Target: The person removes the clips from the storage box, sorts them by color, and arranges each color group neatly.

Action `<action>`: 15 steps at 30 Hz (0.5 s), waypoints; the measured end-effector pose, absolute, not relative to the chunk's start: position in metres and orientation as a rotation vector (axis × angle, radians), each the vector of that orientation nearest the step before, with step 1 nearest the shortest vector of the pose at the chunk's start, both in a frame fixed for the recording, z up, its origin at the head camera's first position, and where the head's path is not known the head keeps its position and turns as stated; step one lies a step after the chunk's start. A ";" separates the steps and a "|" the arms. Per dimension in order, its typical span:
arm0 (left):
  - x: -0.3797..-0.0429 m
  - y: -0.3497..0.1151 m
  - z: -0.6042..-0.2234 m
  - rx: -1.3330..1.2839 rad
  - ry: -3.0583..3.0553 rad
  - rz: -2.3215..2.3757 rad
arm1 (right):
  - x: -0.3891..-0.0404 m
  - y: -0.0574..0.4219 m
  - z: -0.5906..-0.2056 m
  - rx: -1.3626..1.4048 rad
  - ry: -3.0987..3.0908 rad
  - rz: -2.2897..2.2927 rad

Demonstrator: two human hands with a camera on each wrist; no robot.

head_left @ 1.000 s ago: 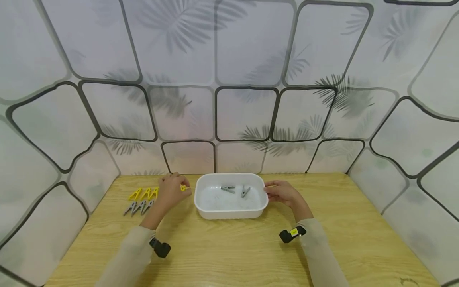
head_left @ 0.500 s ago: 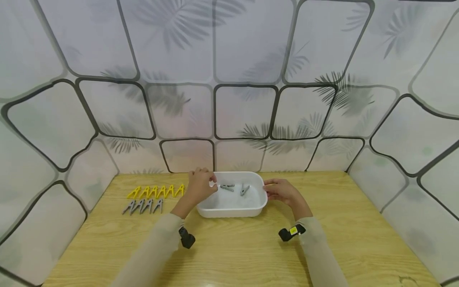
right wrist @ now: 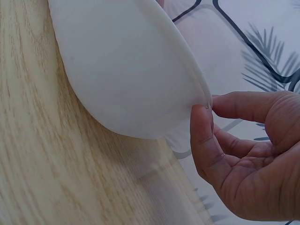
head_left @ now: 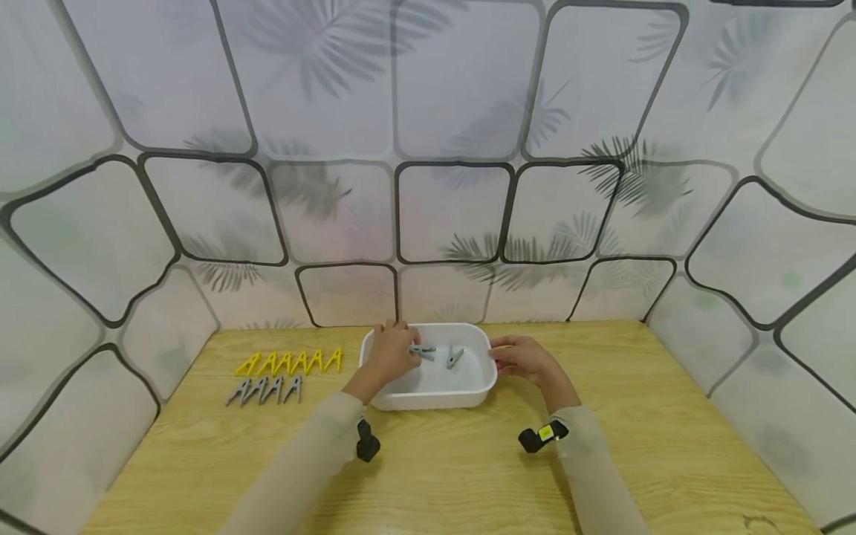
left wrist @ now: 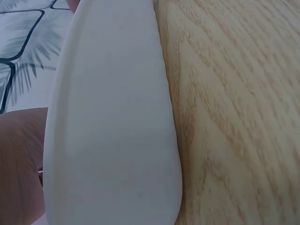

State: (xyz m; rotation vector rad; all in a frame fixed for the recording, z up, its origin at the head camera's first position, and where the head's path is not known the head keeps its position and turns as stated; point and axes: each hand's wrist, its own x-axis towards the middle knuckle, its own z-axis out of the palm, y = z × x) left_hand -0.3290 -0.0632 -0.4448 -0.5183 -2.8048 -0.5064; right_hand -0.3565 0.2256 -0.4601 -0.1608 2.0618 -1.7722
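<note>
A white plastic tray stands on the wooden table with two grey clothespins inside. My left hand reaches over its left side, fingers curled, and pinches the left end of one grey clothespin. The other grey clothespin lies to the right on the tray floor. At the right end, my right hand grips the rim between thumb and fingers, which the right wrist view shows closely. In the left wrist view the tray's outer wall hides the fingertips and the clothespin; only part of the left hand shows.
Left of the tray, several yellow clothespins stand in a row. Several grey clothespins form a row in front of them. A patterned curtain rises behind the table and along its sides.
My left hand has moved right from the yellow row into the tray, reaching a grey clothespin. A yellow clothespin stands at the row's right end where that hand was. My right hand stays on the rim.
</note>
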 end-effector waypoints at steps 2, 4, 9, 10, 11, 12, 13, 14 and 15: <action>-0.329 -0.060 -0.446 -0.529 -2.807 -0.518 | -0.356 0.226 -0.460 -0.160 2.061 -1.774; -0.330 -0.057 -0.446 -0.544 -2.804 -0.523 | -0.356 0.226 -0.459 -0.164 2.060 -1.775; -0.333 -0.050 -0.449 -0.572 -2.795 -0.495 | -0.355 0.226 -0.459 -0.154 2.057 -1.772; -0.334 -0.048 -0.449 -0.573 -2.799 -0.479 | -0.355 0.226 -0.459 -0.152 2.056 -1.771; -0.336 -0.047 -0.450 -0.571 -2.805 -0.463 | -0.355 0.226 -0.459 -0.147 2.056 -1.770; -0.337 -0.046 -0.451 -0.567 -2.811 -0.446 | -0.355 0.226 -0.459 -0.149 2.055 -1.768; -0.338 -0.045 -0.452 -0.565 -2.817 -0.435 | -0.355 0.226 -0.459 -0.149 2.055 -1.769; -0.339 -0.044 -0.452 -0.562 -2.823 -0.419 | -0.355 0.226 -0.459 -0.150 2.055 -1.768; -0.339 -0.043 -0.452 -0.557 -2.830 -0.405 | -0.355 0.226 -0.459 -0.152 2.057 -1.767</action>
